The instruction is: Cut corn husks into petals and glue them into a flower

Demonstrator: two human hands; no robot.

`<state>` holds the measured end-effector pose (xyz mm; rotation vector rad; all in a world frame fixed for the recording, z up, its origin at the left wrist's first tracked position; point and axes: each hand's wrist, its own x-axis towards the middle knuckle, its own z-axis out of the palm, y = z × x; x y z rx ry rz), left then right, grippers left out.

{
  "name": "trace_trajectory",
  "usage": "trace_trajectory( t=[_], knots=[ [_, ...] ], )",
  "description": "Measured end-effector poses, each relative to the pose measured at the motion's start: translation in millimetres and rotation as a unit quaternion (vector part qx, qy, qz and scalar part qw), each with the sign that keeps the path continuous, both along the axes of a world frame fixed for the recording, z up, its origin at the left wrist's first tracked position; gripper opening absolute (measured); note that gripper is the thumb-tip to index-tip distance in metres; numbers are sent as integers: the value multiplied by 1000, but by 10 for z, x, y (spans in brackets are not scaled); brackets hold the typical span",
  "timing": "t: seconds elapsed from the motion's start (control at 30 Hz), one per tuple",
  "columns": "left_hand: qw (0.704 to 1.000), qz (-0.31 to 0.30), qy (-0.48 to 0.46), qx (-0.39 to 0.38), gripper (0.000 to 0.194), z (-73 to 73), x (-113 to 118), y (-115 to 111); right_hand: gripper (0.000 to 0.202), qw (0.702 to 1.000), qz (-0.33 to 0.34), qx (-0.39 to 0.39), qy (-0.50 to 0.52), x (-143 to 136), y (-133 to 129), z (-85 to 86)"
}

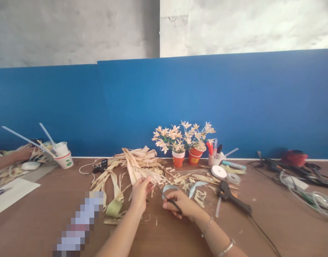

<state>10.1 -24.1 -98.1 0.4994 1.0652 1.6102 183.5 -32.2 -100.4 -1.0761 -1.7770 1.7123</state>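
Pinched in my left hand (140, 194) is a pale dried husk strip (132, 167), which rises from the fingers toward the pile behind. My right hand (177, 204) has its fingers in the handles of black scissors (172, 202). Their blades point up and left, close to the strip by my left fingertips; whether they touch it I cannot tell. A heap of dried husks (142, 154) lies just beyond both hands. Small cut scraps (182, 182) are scattered to the right of the heap, and a green husk piece (114, 207) lies left of my left wrist.
Pale handmade flowers (183, 135) stand in red paper cups (195, 157) at the back. To the right are a white spool (218, 172), a black glue gun (233, 198) with its cord, and tangled cables (308, 192). A white cup (64, 160) and another person's hand (23, 153) are at left.
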Motion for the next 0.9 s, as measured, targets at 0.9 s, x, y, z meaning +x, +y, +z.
trace_trajectory(
  t=[0.9],
  knots=[
    [998,18,59,25,35,-26,-62,25,36,999,13,-44,-2,86,7,34]
  ],
)
